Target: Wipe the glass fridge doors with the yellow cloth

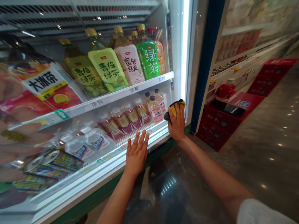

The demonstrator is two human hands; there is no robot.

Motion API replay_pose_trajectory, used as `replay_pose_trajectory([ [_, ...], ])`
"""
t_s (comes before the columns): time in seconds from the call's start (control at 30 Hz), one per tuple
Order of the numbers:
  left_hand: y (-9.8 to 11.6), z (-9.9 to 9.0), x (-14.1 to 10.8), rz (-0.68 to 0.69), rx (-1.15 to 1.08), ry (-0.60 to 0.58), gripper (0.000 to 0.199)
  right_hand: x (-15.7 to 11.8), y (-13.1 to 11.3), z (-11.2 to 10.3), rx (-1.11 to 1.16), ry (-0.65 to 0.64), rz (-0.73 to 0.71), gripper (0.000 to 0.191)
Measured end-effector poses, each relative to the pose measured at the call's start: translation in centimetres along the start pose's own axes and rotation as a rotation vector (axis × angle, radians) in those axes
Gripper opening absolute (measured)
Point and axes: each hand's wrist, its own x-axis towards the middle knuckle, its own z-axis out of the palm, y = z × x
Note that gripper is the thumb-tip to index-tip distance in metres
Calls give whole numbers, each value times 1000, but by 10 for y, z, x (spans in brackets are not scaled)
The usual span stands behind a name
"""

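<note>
My right hand (pixel 177 123) presses a yellow and grey cloth (pixel 179 106) against the lower right corner of a lit drinks fridge, beside its bright side strip (pixel 185 62). My left hand (pixel 137 154) has its fingers stretched out and holds nothing. It is at the fridge's lower front edge (pixel 154 140), though whether it touches is unclear. Behind the hands, on the lower shelf, are small bottles with pink labels (pixel 154 109), amber drink bottles (pixel 119 119), clear bottles (pixel 93 137) and dark cans (pixel 59 158).
Large tea bottles (pixel 109 67) lean on the upper shelf, above a white label rail (pixel 133 90). To the right, a phone (pixel 227 107) and a red bottle (pixel 226 88) rest on stacked red cartons (pixel 215 132). The shiny floor (pixel 257 165) reflects lights.
</note>
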Motion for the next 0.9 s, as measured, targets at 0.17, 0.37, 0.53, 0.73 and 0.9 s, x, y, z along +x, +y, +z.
replay_pose_trajectory([
  [0.17,-2,1,1,19,-2,1,89,-24,-30,8,12,-117,-215,61],
  [0.37,-5,-2,-8,-1,25,17,88,-50,-9,7,29,-73,-304,53],
  [0.53,-17,-9,-19,15,47,-1,87,2,-52,9,61,-2,-44,61],
  [0.73,-27,-15,-27,21,71,21,87,-45,-53,11,41,-31,-430,46],
  [0.9,-37,-22,-40,11,96,8,88,-23,-42,5,113,-11,-136,56],
])
